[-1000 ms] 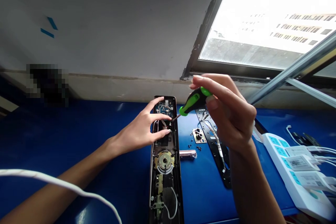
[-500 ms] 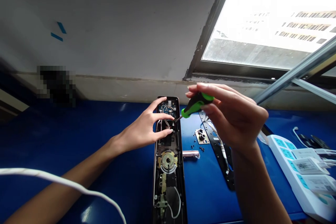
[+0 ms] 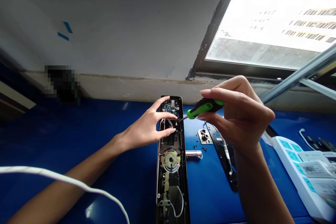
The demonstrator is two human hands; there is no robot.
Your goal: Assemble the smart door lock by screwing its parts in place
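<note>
Screwdriver (image 3: pixel 206 108) tipped flatter | right grip (image 3: pixel 240 119) clamped on it, left grip (image 3: pixel 145 127) apart | blue table (image 3: pixel 210 189) (glossy) | washed-out window (image 3: pixel 262 50), probably buildings (image 3: pixel 312 29)

Wall (image 3: pixel 136 24): grey, far side; two blue strips (image 3: pixel 63 36) at left;
Window (image 3: pixel 262 47): far right, glaringly bright;
Table (image 3: pixel 105 117): glossy blue
</note>
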